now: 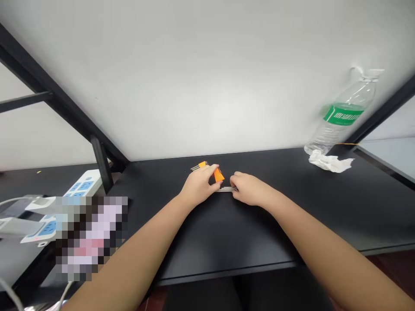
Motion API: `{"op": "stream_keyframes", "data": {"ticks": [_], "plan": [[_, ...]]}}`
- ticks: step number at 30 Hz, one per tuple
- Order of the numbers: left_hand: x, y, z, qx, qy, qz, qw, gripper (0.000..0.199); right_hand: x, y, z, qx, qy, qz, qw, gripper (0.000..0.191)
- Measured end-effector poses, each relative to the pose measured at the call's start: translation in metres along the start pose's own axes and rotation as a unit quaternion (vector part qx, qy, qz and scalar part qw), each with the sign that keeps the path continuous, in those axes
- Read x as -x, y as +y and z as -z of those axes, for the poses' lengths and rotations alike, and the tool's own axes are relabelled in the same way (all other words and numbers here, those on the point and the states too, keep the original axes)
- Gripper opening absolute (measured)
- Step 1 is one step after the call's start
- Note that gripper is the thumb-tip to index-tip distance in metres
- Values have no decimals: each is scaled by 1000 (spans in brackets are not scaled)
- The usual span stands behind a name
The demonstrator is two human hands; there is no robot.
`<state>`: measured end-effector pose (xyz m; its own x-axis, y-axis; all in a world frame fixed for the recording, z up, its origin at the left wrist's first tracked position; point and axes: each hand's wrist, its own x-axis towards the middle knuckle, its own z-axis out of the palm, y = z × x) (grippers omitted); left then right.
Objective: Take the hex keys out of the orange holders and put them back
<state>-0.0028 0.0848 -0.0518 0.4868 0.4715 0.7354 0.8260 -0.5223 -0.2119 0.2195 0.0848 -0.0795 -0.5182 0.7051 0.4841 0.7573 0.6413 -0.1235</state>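
My left hand [203,183] is closed round a small orange wedge-shaped piece [218,175], thumb below and fingers above. Just to its right, my right hand [246,186] pinches a bundle of thin silver metal rods [227,189]. These rods reach across the gap between both hands, close to my left thumb; whether they join the orange piece I cannot tell. Behind my left fingers lies a second orange piece [202,164] with thin metal rods through it, partly hidden by the hand.
A large clear bottle [343,114] with a green label leans by the wall at the right, a crumpled white tissue [330,163] at its foot. White power strips [82,185] with plugs and a blurred-out object [92,237] lie left. Black frame bars [102,164] flank the black table [220,242].
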Motion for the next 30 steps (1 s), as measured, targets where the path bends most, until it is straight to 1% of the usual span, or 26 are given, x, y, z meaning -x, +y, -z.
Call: {"op": "stream_keyframes", "data": {"ticks": [3, 5, 7, 10, 12, 15, 18, 20, 23, 26, 30], "plan": [[1, -1, -1, 7, 20, -14, 1000, 50, -3, 8, -1, -1, 27, 26, 999, 5], [2, 0, -2, 19, 19, -26, 999, 49, -5, 11, -1, -30, 66, 28, 997, 5], [3, 1, -2, 31, 14, -39, 999, 50, -7, 8, 0, -123, 104, 17, 987, 5], [4, 6, -2, 38, 8, -52, 998, 49, -9, -1, -1, -296, 140, 10, 945, 6], [5, 9, -1, 37, 3, -56, 998, 47, -10, -6, -2, -340, 161, 16, 926, 6], [4, 11, 0, 35, -5, -63, 997, 43, -11, -9, -6, -345, 183, 22, 920, 8], [3, 13, 0, 29, -11, -69, 997, 40, -13, -9, -10, -344, 197, 12, 918, 10], [3, 12, -1, 21, -15, -70, 997, 38, -14, -9, -11, -320, 216, 6, 922, 13], [3, 10, -1, 14, -17, -68, 997, 42, -17, -6, -10, -258, 234, -11, 937, 15], [3, 7, -2, 6, -24, -60, 998, 47, -18, 4, -4, -198, 213, -51, 955, 13], [2, 2, -3, -8, -38, -22, 999, 49, -19, 24, 2, -155, 150, -127, 968, 15]]}}
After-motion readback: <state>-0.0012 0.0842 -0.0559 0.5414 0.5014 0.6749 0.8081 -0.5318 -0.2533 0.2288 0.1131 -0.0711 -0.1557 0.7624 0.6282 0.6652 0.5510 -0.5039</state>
